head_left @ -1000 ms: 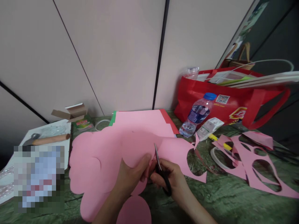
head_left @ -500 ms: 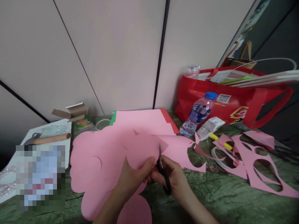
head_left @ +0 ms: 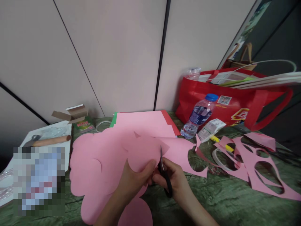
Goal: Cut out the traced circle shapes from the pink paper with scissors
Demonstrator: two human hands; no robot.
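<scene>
Above the green table (head_left: 228, 201), forearms (head_left: 110, 203) angle inward, left fingers (head_left: 150, 167) pinching pink paper (head_left: 145, 150), right fingers (head_left: 169, 164) curled around scissors (head_left: 167, 183).

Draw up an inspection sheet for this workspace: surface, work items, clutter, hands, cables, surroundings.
Surface: green patterned table, partly covered by paper.
Work items: pink paper in hand; dark-handled scissors at its edge; rounded pink pieces overlapping at left.
Clutter: pink scraps with cut-out holes at right; bottle with a blue cap; small carton; open box at left rear.
Hands: left hand holds the pink paper; right hand holds the scissors.
Cables: dark strands at far right, too unclear to identify.
Surroundings: pale panelled wall behind; red bag at right rear; one blurred patch at left, contents unreadable.
</scene>
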